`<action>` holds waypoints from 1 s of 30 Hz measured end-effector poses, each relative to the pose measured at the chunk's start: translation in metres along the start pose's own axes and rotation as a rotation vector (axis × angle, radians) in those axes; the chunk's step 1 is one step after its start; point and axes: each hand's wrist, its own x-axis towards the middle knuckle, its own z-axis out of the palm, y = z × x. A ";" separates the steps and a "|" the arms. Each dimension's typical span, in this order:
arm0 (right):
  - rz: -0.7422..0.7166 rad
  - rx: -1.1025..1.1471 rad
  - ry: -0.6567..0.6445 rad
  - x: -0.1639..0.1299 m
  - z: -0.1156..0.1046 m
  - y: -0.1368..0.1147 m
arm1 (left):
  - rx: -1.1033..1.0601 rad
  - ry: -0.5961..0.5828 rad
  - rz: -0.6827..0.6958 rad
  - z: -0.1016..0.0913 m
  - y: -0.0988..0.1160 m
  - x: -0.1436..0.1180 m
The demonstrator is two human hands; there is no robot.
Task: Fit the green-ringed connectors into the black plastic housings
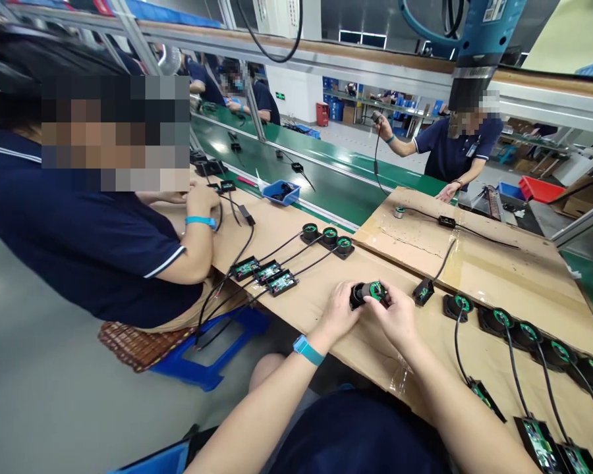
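Nearest, at the tabletop's near edge: left hand point(337, 315) and right hand point(396, 315) closed together around a small round black plastic socket with a green ring face point(370, 291), held just above the brown cardboard-covered tabletop point(296, 230). Fingers of both hands curled on its barrel, left from the rear, right over the green face. Teal band on the left wrist.

Just right of the hands, a row of round black sockets with green rings point(499, 318) lying flat, each trailing a thin black cable to a small rectangular black box with an exposed green circuit board point(538, 441) near the near-right corner. One small black box point(423, 291) beside the right hand, cabled away toward the far edge.

Further left, three more green-ringed sockets point(329, 238) wired to three open boxes point(265, 274). Beside them, a seated person in a dark blue shirt point(79, 243), hands on small black parts.

Beyond the far edge, a shallow blue plastic tray point(281, 193) and a glossy green conveyor belt point(336, 178). Across it, another person in a dark polo point(454, 155) holding a black cable.
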 end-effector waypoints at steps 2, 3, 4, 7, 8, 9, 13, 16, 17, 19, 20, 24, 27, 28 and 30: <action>-0.013 -0.065 -0.034 0.002 0.010 -0.007 | 0.008 0.020 0.050 0.002 -0.002 -0.001; -0.006 -0.102 -0.062 0.002 0.014 -0.009 | 0.015 0.028 0.082 0.003 -0.003 -0.002; 0.006 -0.134 -0.084 0.003 0.018 -0.010 | 0.024 0.037 0.113 0.004 -0.003 -0.002; 0.046 -0.178 -0.101 0.004 0.024 -0.012 | 0.049 0.064 0.163 0.006 -0.005 -0.003; 0.055 -0.182 -0.096 0.004 0.024 -0.012 | 0.050 0.071 0.161 0.007 -0.006 -0.003; 0.059 -0.184 -0.096 0.005 0.023 -0.012 | 0.046 0.076 0.153 0.007 -0.006 -0.003; 0.021 -0.187 -0.184 0.009 0.019 -0.015 | -0.026 0.046 0.081 0.006 -0.005 -0.002; 0.043 -0.198 -0.255 0.009 0.017 -0.016 | -0.085 -0.005 0.037 0.004 -0.005 -0.001; 0.049 -0.204 -0.262 0.008 0.018 -0.016 | -0.094 -0.009 0.028 0.004 -0.005 -0.001; 0.019 -0.209 -0.248 0.004 0.021 -0.013 | -0.105 0.010 -0.013 0.004 -0.005 -0.001; -0.014 -0.202 -0.236 0.002 0.023 -0.010 | -0.109 0.021 -0.044 0.004 -0.005 -0.001; -0.095 -0.106 -0.246 -0.003 0.031 0.004 | -0.128 -0.029 -0.123 0.004 -0.008 -0.002; -0.071 -0.076 -0.251 -0.001 0.034 0.008 | -0.155 -0.085 -0.157 0.007 -0.012 -0.006; -0.077 -0.078 -0.254 0.001 0.034 0.008 | -0.150 -0.087 -0.177 0.008 -0.014 -0.007; -0.111 -0.102 -0.289 0.008 0.029 0.005 | -0.130 -0.075 -0.208 0.011 -0.018 -0.008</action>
